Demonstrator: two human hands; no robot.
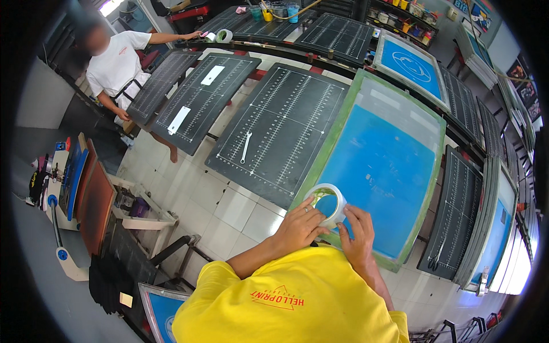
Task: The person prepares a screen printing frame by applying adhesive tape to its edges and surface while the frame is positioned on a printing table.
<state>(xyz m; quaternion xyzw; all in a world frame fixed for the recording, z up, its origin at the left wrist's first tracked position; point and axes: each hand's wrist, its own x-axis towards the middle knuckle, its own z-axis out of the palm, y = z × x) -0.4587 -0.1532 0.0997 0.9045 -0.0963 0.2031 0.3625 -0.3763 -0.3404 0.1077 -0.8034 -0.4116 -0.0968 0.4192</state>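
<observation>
My left hand (301, 224) grips a roll of clear tape (334, 195) from the left side, with a ring on one finger. My right hand (358, 232) touches the roll's lower right edge with its fingertips. The roll is held over the near left corner of a screen printing frame (337, 123) with a green rim and blue mesh, lying on a platen in front of me. My yellow shirt fills the lower edge of the view.
Black gridded platens (286, 108) fan out around a carousel; a wrench (246, 147) lies on one. Another blue screen (412, 66) sits farther back. A person in a white shirt (117, 63) stands at far left by a platen. A heat press (63, 188) stands at left.
</observation>
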